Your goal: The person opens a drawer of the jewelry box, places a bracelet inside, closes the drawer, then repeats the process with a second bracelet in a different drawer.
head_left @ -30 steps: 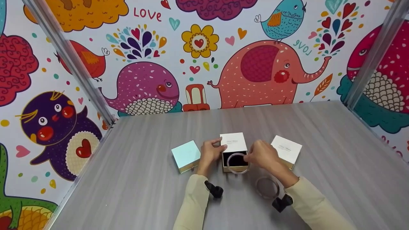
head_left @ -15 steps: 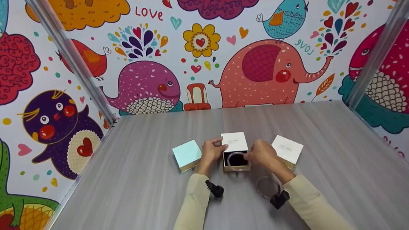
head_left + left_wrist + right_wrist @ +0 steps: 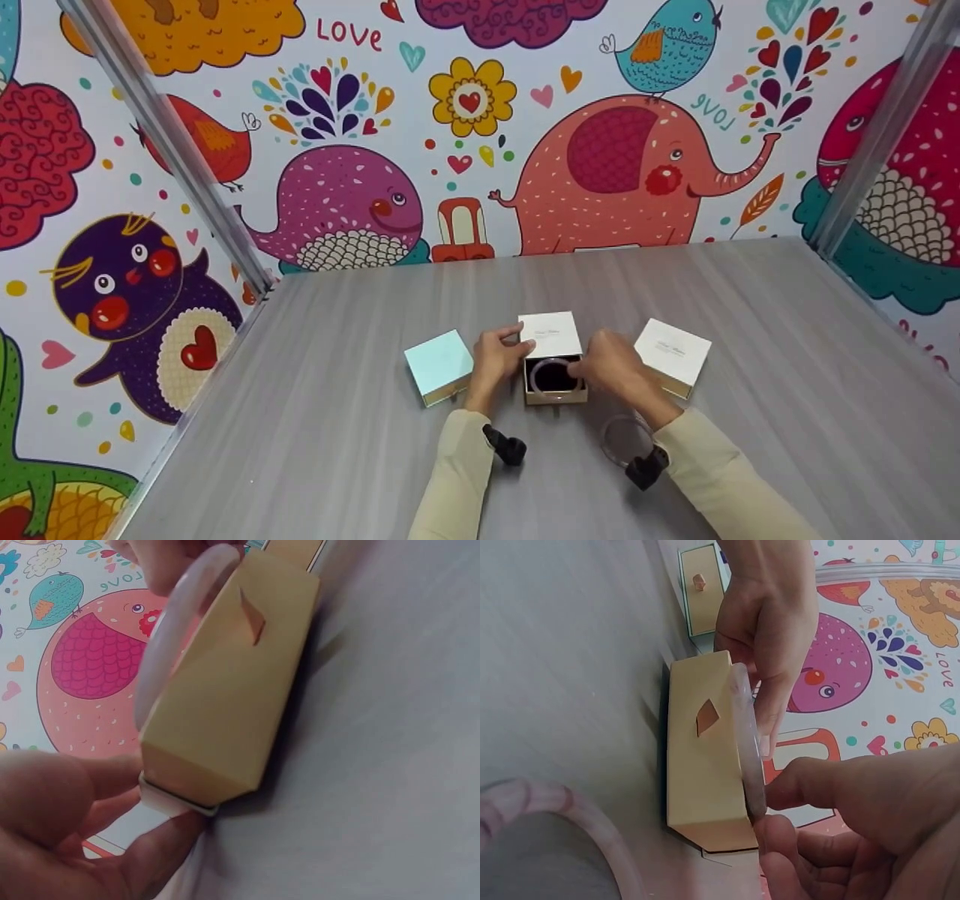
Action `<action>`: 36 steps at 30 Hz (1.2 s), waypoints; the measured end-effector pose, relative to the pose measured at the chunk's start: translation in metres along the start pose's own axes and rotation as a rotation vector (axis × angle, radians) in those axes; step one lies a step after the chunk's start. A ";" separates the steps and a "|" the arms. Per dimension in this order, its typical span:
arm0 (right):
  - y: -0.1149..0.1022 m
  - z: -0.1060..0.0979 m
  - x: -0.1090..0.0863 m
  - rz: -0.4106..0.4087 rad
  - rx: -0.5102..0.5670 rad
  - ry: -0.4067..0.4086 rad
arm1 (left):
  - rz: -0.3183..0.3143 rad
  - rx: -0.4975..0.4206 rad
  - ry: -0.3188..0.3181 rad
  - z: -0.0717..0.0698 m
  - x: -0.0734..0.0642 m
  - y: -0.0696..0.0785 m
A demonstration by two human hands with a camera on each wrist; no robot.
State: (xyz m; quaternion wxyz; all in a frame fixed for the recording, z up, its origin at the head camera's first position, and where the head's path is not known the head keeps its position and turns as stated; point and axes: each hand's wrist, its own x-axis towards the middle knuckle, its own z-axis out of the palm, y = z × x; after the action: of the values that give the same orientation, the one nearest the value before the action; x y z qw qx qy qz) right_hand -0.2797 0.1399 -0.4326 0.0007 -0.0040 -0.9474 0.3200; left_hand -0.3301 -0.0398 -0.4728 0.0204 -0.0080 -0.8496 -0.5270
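Note:
In the head view, a small white box [image 3: 550,334] stands mid-table with its gold-fronted drawer [image 3: 217,697] pulled out toward me. My left hand [image 3: 495,366] holds the white sleeve of this box between thumb and fingers at its left side. Over the dark-lined drawer lies a pale, translucent bangle [image 3: 745,739], tilted at the drawer's rim. My right hand [image 3: 613,366] pinches its right side between thumb and index finger. A second pale bangle [image 3: 592,817] lies on the table below my right wrist, partly hidden by the wrist camera in the head view.
To the left stands a closed turquoise box [image 3: 439,363] with gold sides. Another white box [image 3: 675,354] sits at the right, partly behind my right hand. The grey table [image 3: 337,450] ends at a patterned wall with metal posts.
The bangle in my right hand has shifted slightly left and settled lower over the drawer. My right hand and forearm moved slightly left. My left hand stays on the box.

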 end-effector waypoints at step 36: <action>-0.003 0.013 0.008 0.013 -0.064 0.109 | 0.013 0.009 0.000 0.001 0.000 -0.002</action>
State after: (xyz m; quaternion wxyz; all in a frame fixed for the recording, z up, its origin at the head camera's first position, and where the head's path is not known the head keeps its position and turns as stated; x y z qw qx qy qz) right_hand -0.2876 0.1296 -0.4416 0.0498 -0.0278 -0.9557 0.2888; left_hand -0.3301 -0.0401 -0.4747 0.0238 -0.0133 -0.8519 -0.5229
